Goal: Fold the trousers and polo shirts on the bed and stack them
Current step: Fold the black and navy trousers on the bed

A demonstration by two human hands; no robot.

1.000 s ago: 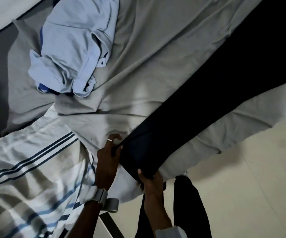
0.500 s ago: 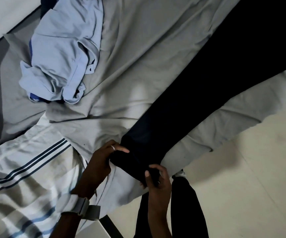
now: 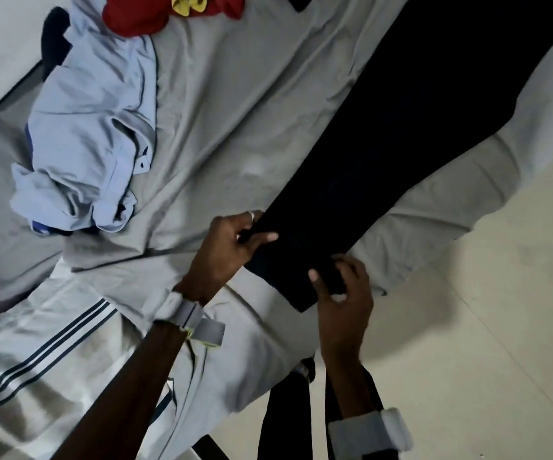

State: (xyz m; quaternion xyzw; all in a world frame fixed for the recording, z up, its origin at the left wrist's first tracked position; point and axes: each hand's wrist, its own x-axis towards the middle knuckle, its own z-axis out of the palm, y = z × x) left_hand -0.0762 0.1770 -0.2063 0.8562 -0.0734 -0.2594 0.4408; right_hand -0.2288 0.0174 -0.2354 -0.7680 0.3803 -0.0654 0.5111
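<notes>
Dark navy trousers (image 3: 411, 137) lie stretched diagonally across the grey bed sheet (image 3: 235, 104), from the top right down to the near edge. My left hand (image 3: 225, 247) pinches the left corner of the leg hem between thumb and fingers. My right hand (image 3: 341, 293) grips the right corner of the same hem, thumb on top. A crumpled light blue polo shirt (image 3: 92, 141) sits on the sheet at the left. A red garment with yellow trim (image 3: 155, 11) shows at the top edge.
A white cloth with dark blue stripes (image 3: 46, 353) covers the near left corner of the bed. Pale tiled floor (image 3: 484, 327) lies to the right of the bed's edge. My own dark trouser legs (image 3: 285, 419) stand below the hands.
Both hands have moved the hem up and to the right, away from the bed's edge. The view has shifted, bringing the red garment into sight at the top.
</notes>
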